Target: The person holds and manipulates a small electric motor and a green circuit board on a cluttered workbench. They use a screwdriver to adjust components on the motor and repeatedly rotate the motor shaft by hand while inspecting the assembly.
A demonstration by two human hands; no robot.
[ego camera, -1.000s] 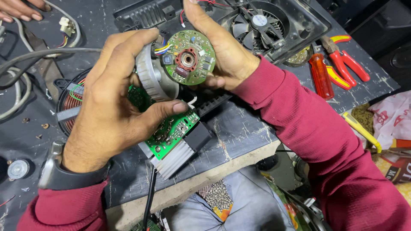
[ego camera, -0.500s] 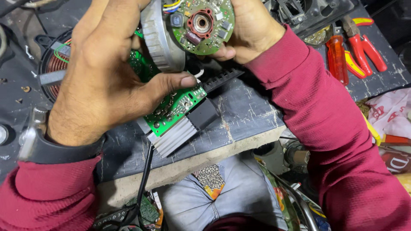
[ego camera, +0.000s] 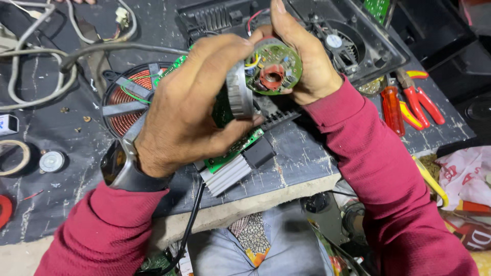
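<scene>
Motor point(ego camera: 266, 76) gripped by both hands above cluttered bench point(ego camera: 307, 153).

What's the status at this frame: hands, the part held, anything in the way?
Left hand grips the ribbed grey housing. Right hand cups the round green board at its end. Held above the bench circuit board; nothing between them.
</scene>
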